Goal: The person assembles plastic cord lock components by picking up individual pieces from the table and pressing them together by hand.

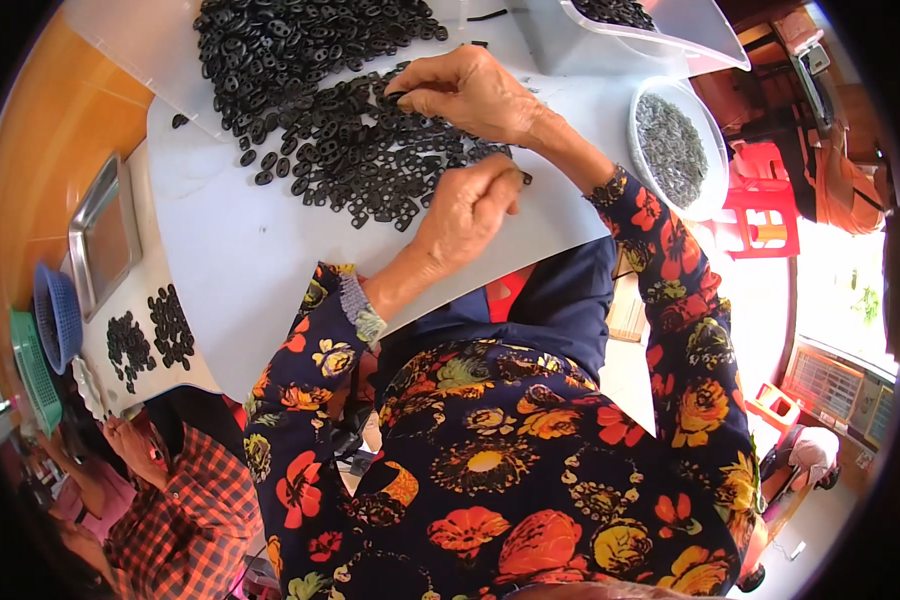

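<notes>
A large heap of black oval two-holed plastic pieces (300, 45) lies on the pale table (220, 240). In front of it spreads a layer of smaller, flatter black holed pieces (375, 185). My right hand (480, 95) is over the far side of this layer, thumb and forefinger pinched on a dark plastic piece (394, 97). Closer to me, my left hand (465, 212) is closed at the layer's right edge. A small black holed piece (526, 178) sticks out at its fingertips; the rest of its grip is hidden.
At the right stands a white bowl (705, 205) of small grey metal-looking parts. A clear plastic bin (660, 55) with black pieces is behind it. To the left are a metal tray (82, 265), a blue basket (58, 320) and a person in a checked shirt (195, 500). Red stools (765, 215) stand right.
</notes>
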